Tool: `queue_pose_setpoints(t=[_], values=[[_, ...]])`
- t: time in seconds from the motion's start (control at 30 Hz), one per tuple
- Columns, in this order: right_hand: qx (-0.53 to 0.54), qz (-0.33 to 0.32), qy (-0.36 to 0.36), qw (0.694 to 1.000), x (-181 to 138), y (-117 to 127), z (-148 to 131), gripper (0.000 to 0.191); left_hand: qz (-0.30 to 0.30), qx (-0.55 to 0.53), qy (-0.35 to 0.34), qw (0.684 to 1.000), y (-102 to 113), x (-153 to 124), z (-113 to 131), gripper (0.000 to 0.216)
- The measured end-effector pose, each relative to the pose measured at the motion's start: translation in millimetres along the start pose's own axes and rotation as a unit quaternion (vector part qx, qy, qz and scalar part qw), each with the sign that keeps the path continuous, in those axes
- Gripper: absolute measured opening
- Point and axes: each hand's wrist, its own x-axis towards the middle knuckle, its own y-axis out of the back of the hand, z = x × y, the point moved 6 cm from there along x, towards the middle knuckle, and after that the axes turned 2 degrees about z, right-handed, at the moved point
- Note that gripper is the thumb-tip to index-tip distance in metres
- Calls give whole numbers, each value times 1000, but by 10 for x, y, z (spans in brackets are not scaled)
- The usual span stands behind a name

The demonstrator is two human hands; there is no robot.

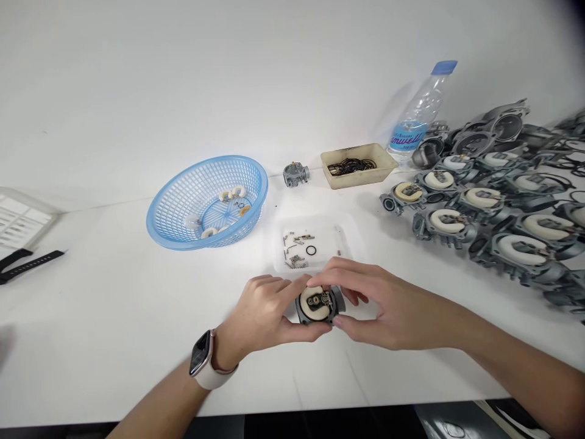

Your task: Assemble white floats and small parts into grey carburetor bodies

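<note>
Both my hands hold one grey metal carburetor (319, 305) with a cream-white float on top, low over the white table (114, 317). My left hand (262, 314), with a smartwatch on its wrist, grips the part's left side between fingers and thumb. My right hand (375, 302) wraps the right side, its fingertips pressed on the top of the float. Just behind the hands lies a clear shallow tray (320, 228) with small pins, screws and a black O-ring.
A blue plastic basket (183, 207) with white floats sits at left. A lone carburetor (295, 174), a beige tray of black rings (356, 164) and a water bottle (418, 116) stand behind. Several carburetors (493, 213) crowd the right. Black straps (27, 263) lie far left.
</note>
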Motion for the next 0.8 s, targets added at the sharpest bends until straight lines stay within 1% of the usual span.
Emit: queue_pose_setpoints(t=[0.1, 0.2, 0.33, 0.4, 0.53, 0.63, 0.8], values=[[-8, 36, 10, 999, 1, 34, -2, 60, 0, 4, 1, 1000, 1, 3, 1, 50], [-30, 58, 34, 997, -8, 23, 12, 64, -1, 7, -1, 1000, -7, 6, 1, 52], [-106, 124, 51, 985, -14, 27, 52, 56, 4, 12, -5, 1000, -12, 1, -4, 54], [-119, 140, 51, 982, -13, 29, 65, 53, 5, 13, -7, 1000, -12, -4, -5, 55], [-87, 109, 44, 989, -3, 23, 51, 54, 6, 12, -7, 1000, -8, -9, -3, 56], [-57, 86, 24, 994, -4, 40, 26, 54, 6, 11, -5, 1000, -6, -2, -1, 55], [-28, 35, 2, 999, -9, 29, -9, 56, -5, 4, 0, 1000, -2, 11, 6, 50]])
